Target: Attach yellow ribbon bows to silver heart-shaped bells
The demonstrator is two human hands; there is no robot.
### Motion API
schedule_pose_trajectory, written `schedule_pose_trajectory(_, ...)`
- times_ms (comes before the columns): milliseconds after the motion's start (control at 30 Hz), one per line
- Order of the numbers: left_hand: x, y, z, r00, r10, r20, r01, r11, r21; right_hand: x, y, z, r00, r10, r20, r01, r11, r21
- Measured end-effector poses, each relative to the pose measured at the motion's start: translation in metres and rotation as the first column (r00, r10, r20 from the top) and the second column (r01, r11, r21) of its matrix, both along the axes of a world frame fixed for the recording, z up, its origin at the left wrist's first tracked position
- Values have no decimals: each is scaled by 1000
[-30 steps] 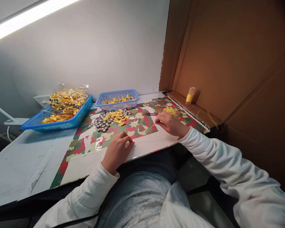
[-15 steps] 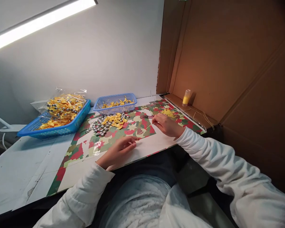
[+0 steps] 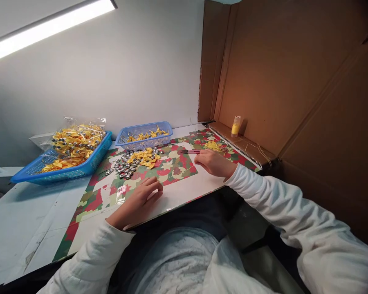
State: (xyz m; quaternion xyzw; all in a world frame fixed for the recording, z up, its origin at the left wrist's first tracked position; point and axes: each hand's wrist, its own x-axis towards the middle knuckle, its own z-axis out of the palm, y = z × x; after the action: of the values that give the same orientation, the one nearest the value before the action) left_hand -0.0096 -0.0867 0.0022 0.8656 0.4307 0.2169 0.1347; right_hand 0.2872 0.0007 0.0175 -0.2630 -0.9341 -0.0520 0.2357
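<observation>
Head view: right hand (image 3: 213, 162) hides the red tool's (image 3: 190, 151) near end.

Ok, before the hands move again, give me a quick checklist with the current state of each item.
1. Right hand beside the red-handled tool: ok, its fingertips are by the handle; whether it grips it, cannot tell.
2. Left hand resting on the patterned mat: ok, curled, nothing visible in it.
3. Loose pile of yellow bows and silver beads on the mat ahead of the left hand: ok.
4. Yellow thread bundle beyond the right hand: ok.
5. Small blue basket and large blue basket upright at the back: ok.
6. Thread already in either hand: cannot tell, too fine to see.
</observation>
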Motion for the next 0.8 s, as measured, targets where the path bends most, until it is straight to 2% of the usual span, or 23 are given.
schedule_pose_trajectory(233, -15, -2, 0, 996, 0, -89, -1, 1000, -18, 0, -3, -21, 999, -54, 4, 54, 997, -51)
schedule_pose_trajectory(433, -24, -13, -7, 977, 150, -149, -140, 988, 71, 3, -8, -33, 997, -72, 11, 72, 995, -62)
schedule_pose_trajectory(633, -35, -31, -11, 977, 192, -97, -177, 974, 142, 7, -11, -34, 994, -106, 36, 108, 992, -67)
schedule_pose_trajectory(800, -57, -48, -11, 977, 205, 51, -207, 977, 45, 10, -12, -36, 989, -135, 60, 140, 987, -80)
